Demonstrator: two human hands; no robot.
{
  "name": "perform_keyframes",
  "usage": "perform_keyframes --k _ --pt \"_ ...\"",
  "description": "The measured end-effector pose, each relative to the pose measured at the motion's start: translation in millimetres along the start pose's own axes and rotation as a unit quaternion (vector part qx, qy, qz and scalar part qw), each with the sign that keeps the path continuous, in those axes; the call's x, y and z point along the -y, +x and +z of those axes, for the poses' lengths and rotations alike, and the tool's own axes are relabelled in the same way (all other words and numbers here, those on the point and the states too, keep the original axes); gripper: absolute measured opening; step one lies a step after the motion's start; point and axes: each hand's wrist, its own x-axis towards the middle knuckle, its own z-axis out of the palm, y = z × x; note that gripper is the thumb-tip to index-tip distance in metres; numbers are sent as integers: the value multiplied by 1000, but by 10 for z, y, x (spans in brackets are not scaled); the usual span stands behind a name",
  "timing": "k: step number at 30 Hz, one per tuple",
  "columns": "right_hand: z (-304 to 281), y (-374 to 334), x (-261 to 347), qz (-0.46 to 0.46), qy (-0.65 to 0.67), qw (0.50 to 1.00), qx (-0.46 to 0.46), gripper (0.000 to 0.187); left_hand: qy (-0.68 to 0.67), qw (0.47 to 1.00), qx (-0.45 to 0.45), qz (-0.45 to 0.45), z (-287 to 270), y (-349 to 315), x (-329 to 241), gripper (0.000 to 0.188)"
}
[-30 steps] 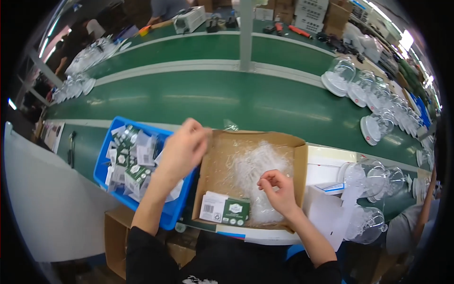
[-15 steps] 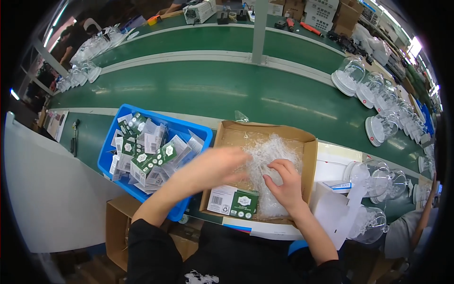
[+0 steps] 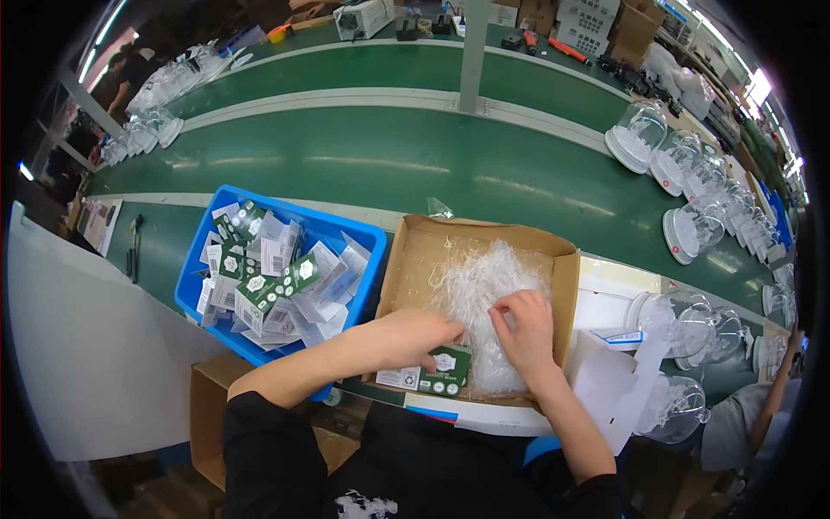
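My left hand (image 3: 413,337) hovers over the near left part of a shallow cardboard box (image 3: 566,320), thumb apart from the bent fingers. It partly covers a green and white printed card (image 3: 445,372) lying in that box. Clear thin plastic strands (image 3: 484,285) form a tangled heap in the box's middle and right. At the heap's right side is my right hand (image 3: 527,333), thumb and index tip brought together in a pinch. Whatever lies between those tips is too small to make out.
Left of the box stands a blue bin (image 3: 194,259) full of green and white carded packets (image 3: 277,285). Clear domes with white bases (image 3: 635,143) line the green bench (image 3: 363,156) at right. A white open carton (image 3: 596,381) sits beside the box. A metal post (image 3: 471,60) rises at the back.
My left hand has come down and nearer to me, over the card. My right thumb and index finger have closed together, with that hand staying beside the strands.
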Motion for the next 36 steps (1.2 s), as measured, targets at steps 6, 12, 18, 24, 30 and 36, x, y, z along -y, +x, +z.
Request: perform_keyframes --k 6,12,18,24,30,36 --pt "-65 45 163 -14 -6 999 -47 18 -104 993 38 -42 -75 64 99 35" --pt "-82 35 67 -30 9 999 -42 11 -149 988 48 -7 -154 50 185 29" --pt "-90 83 123 -39 50 993 -103 7 -157 986 48 -10 -177 32 242 19" --pt "-100 69 107 -41 65 989 -125 12 -172 983 48 -29 -228 19 267 15" --pt "-118 75 94 -12 95 989 -113 15 -221 973 51 -32 -292 -1 277 11" --pt "-138 73 140 1 151 978 -144 9 -222 974 50 -4 -276 2 308 13"
